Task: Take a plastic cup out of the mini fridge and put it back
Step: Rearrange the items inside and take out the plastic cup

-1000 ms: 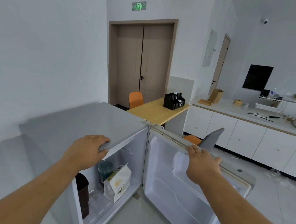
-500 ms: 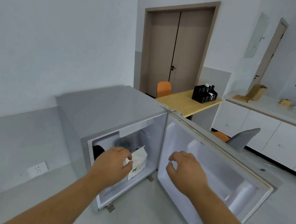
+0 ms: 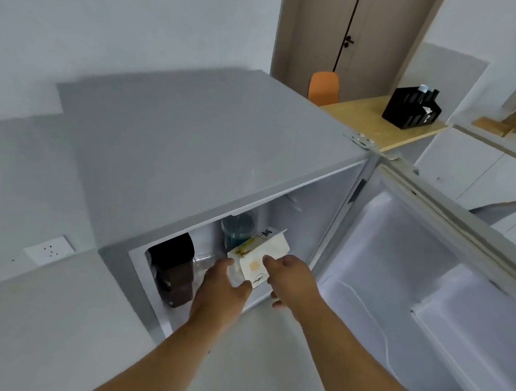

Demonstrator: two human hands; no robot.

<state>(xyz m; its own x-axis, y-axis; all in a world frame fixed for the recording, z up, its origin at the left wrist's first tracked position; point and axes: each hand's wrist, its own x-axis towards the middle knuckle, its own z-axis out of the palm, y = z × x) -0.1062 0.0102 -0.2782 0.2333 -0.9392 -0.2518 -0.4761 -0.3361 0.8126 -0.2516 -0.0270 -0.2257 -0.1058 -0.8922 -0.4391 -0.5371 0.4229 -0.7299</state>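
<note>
**Watcher:** Where is the cup, and what are your hands doing?

**Me:** The plastic cup stands at the back of the mini fridge, a dark teal thing, half hidden behind the white paper bag; nothing of mine touches it. My left hand is spread, fingers apart, its tips at the bag's left side; my right hand is loosely curled at the bag's right side; whether either one truly grips the bag I cannot tell, since the bag covers the fingertips.

**Watcher:** What could go wrong from here?

**Me:** The bag stands straight in front of the cup, so reaching over or past it would likely tip it out over the front lip of the fridge floor, where it already sits; I judge it must be shifted first. A clear bottle lies on its side just left of the bag, touching or nearly so, I cannot tell; a sideways shove could roll it. The dark container fills the left part of the opening, so pushing things that way would jam them.

**Watcher:** And the room to move?

**Me:** The opening is low under the fridge's top edge, so my wrists must come in flat; the free space lies toward the right wall of the compartment, which looks bare. The door stands wide open at my right, its inner shelves empty as far as I see, so it leaves my right arm clear.
</note>
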